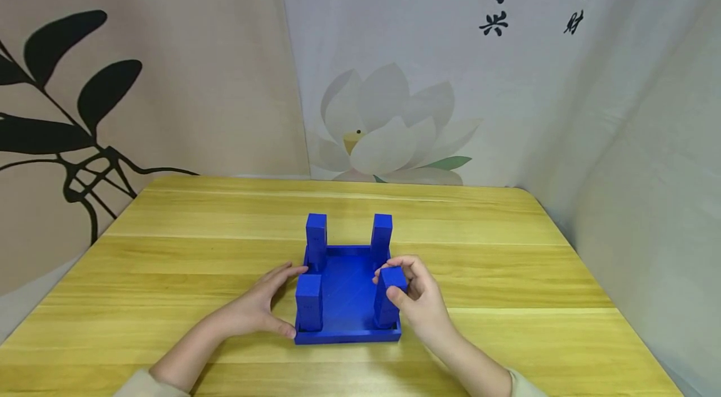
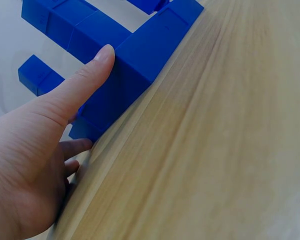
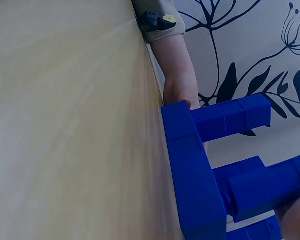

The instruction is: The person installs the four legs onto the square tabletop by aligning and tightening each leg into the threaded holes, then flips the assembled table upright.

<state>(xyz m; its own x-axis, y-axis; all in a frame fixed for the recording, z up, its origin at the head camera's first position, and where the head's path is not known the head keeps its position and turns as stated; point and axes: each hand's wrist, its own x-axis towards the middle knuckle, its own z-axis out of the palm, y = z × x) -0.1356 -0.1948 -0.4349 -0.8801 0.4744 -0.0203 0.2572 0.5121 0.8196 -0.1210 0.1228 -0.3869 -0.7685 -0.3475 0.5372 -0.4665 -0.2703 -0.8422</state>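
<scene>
A square blue tray point(image 1: 347, 339) with low walls lies on the table, a blue post standing at each corner. My right hand point(image 1: 419, 300) pinches the near right post point(image 1: 385, 309) near its top, thumb on the near side and fingers behind. This post point(image 3: 260, 190) leans slightly, its lower end at the tray's corner. Against the tray's left side rests my left hand point(image 1: 256, 307), thumb at the near corner and fingers spread along the wall. In the left wrist view the thumb point(image 2: 92, 70) lies flat against the blue plastic. The near left post point(image 1: 309, 303) stands between thumb and fingertips.
Two more posts, far left point(image 1: 317, 237) and far right point(image 1: 381, 235), rise from the back corners. The wooden table point(image 1: 507, 272) extends around the tray on all sides. Behind it hangs a printed curtain point(image 1: 394, 27) with a lotus and black characters.
</scene>
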